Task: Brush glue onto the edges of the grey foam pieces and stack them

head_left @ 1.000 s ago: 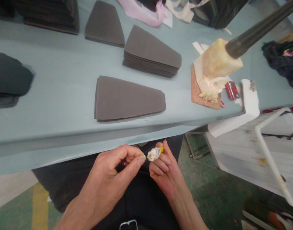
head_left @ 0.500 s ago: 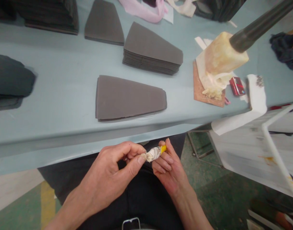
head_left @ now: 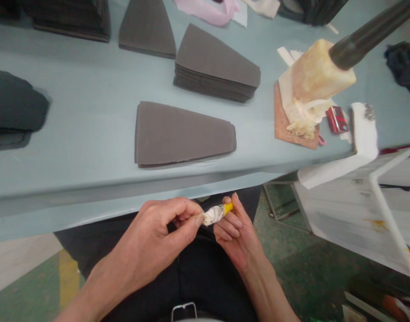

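One brush (head_left: 214, 214), bristles (head_left: 207, 219) beyond right grip (head_left: 237, 237)

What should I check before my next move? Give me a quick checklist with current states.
1. Right hand holds yellow-handled brush: ok.
2. Left hand clear of frayed tip: not ok, thumb and finger pinch at it.
3. Tip free of loose strands: cannot tell, partly hidden.
4. Near gray panel stack squared: not ok, under layers peek out.
5. Both hands off that stack: ok.
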`<state>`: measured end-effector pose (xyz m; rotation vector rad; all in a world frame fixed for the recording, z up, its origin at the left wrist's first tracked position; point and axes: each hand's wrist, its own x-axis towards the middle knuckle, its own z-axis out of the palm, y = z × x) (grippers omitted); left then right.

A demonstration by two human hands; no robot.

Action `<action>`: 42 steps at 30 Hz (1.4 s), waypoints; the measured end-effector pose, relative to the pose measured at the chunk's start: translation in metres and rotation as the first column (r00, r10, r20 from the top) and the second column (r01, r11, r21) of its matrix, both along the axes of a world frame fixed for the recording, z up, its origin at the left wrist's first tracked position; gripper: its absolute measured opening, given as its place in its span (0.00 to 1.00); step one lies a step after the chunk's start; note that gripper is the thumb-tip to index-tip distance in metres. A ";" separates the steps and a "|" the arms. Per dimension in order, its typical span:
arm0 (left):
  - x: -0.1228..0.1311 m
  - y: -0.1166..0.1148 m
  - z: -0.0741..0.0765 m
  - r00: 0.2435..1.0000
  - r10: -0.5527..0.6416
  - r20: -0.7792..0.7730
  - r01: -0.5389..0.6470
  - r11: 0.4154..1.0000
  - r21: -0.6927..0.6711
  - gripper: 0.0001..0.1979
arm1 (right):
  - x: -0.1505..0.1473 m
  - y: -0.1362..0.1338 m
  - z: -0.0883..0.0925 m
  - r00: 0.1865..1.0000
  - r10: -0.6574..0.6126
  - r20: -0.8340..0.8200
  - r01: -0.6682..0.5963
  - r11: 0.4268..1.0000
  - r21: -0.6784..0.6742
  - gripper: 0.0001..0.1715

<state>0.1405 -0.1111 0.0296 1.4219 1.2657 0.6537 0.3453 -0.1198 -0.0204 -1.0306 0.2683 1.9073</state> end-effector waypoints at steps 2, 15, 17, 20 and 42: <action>0.001 0.000 0.001 1.000 -0.013 -0.022 0.013 1.000 0.015 0.13 | -0.003 0.001 0.002 0.999 0.001 0.053 0.000 1.000 -0.021 0.28; -0.035 -0.020 -0.017 0.894 0.375 -0.244 -0.396 0.917 -0.039 0.12 | 0.043 0.003 0.039 0.785 -0.354 0.508 0.233 0.929 0.287 0.20; -0.035 -0.026 -0.018 0.927 0.314 -0.203 -0.336 0.939 -0.080 0.18 | 0.049 0.005 0.036 0.870 -0.253 0.423 0.180 0.962 0.207 0.20; -0.018 -0.028 -0.015 0.984 0.176 -0.018 -0.177 0.982 -0.068 0.24 | 0.038 0.005 0.026 0.962 -0.139 0.234 0.118 0.988 0.099 0.22; 0.017 -0.011 0.003 0.982 0.167 0.090 -0.177 0.977 0.121 0.08 | 0.004 0.009 0.005 0.999 -0.036 0.002 0.036 0.998 -0.055 0.21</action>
